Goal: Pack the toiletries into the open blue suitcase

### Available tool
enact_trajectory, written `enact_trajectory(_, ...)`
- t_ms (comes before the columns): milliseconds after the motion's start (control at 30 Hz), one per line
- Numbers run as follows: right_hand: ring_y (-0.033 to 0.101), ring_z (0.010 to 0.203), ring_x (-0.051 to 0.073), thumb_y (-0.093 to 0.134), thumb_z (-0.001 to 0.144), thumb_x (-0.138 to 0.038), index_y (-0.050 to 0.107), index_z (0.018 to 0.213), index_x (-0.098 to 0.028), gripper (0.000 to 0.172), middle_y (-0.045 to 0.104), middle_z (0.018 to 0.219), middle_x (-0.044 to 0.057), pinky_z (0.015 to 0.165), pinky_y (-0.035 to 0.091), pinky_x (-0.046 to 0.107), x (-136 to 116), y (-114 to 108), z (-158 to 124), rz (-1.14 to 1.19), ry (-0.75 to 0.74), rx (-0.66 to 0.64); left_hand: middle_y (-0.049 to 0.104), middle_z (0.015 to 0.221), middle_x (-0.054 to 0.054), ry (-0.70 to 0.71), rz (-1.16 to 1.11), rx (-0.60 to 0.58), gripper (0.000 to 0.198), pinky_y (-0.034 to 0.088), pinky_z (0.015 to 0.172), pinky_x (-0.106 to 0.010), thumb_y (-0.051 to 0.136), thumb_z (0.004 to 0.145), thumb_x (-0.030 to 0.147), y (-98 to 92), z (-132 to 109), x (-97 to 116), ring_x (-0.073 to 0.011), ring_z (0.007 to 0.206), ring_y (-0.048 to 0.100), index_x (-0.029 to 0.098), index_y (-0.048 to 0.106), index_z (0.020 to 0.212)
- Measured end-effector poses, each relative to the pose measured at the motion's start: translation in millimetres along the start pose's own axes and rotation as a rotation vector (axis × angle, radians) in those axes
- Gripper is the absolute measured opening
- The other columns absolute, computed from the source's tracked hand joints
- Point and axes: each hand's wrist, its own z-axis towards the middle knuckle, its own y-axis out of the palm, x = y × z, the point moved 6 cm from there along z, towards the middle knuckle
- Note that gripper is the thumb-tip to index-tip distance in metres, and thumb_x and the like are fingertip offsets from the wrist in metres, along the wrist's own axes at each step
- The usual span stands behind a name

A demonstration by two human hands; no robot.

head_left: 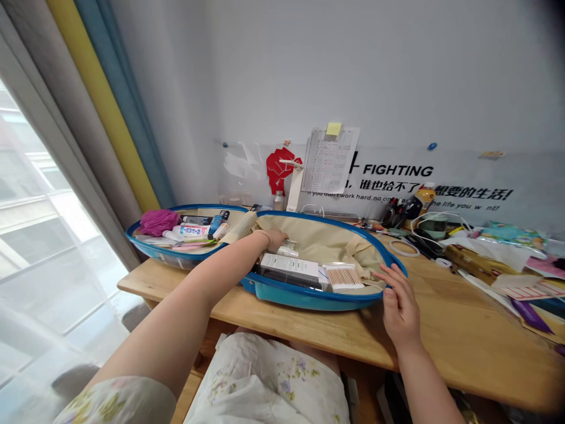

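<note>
A blue suitcase (309,301) lies unfolded on the wooden desk, both halves facing up with beige lining. My left hand (276,238) reaches into the right half, fingers curled down at a small clear plastic packet (289,248); its fingertips are partly hidden. Along the near side of that half lie a white-and-black box (289,268) and a clear pack of cotton swabs (345,277). At the right end, my right hand (401,303) rests against the rim with fingers stretched and apart. In the left half are a purple mesh bath puff (159,222) and a toothpaste tube (194,229).
Against the wall stand a white desk lamp (295,187) and a capped bottle (278,200). Pens (391,212), a yellow-labelled bottle (424,199), a tape roll (404,248) and a brown pouch (479,266) crowd the right side. Curtains (101,118) hang at left.
</note>
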Motion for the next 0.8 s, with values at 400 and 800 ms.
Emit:
enact_trajectory(400, 0.048, 0.131, 0.03, 0.039, 0.095, -0.041, 0.065, 0.105, -0.021, 0.034, 0.064, 0.122, 0.012, 0.107, 0.037, 0.057, 3, 1, 0, 0.004, -0.004, 0.008, 0.062, 0.131, -0.005, -0.077, -0.173, 0.181, 0.049, 0.047, 0.095, -0.027, 0.033, 0.096, 0.028, -24.5, -19, -8, -0.0193, 0.113, 0.061, 0.021, 0.043, 0.144)
enact_trajectory(800, 0.049, 0.13, 0.029, 0.04, 0.095, -0.037, 0.065, 0.107, -0.022, 0.031, 0.064, 0.12, 0.011, 0.108, 0.037, 0.055, 1, 1, 0, 0.004, -0.013, 0.009, 0.054, 0.136, -0.017, -0.592, 0.154, 0.306, 0.049, 0.039, 0.104, -0.046, 0.051, 0.083, 0.018, -23.9, -157, -215, -0.032, 0.129, 0.046, 0.019, 0.055, 0.132)
